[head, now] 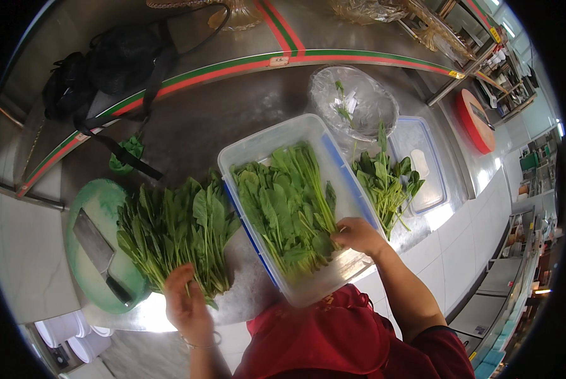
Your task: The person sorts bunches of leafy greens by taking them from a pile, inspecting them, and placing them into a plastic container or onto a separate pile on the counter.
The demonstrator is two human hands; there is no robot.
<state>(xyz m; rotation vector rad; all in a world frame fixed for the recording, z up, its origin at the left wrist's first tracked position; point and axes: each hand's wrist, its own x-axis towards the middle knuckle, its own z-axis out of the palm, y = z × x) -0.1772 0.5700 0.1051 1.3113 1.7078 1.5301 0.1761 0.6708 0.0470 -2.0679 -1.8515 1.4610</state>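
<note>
Stems of leafy greens [283,203] lie in a clear plastic bin [283,293] with blue side clips. My right hand [358,235] is inside the bin's right part, its fingers closed on the stem ends of the greens. To the left, a large pile of leafy greens [183,222] rests on the steel counter and partly over a round green cutting board [84,189]. My left hand [186,296], somewhat blurred, is at the lower stems of that pile; whether it grips any is unclear. A cleaver [95,241] with a black handle lies on the board.
Right of the bin are a smaller bunch of greens [387,184], a blue-rimmed plastic lid [436,184] and a bowl lined with clear plastic [320,94]. A shelf edge with striped tape [235,66] crosses above the counter. A black bag's strap [122,154] hangs down near a green plastic bag [131,149].
</note>
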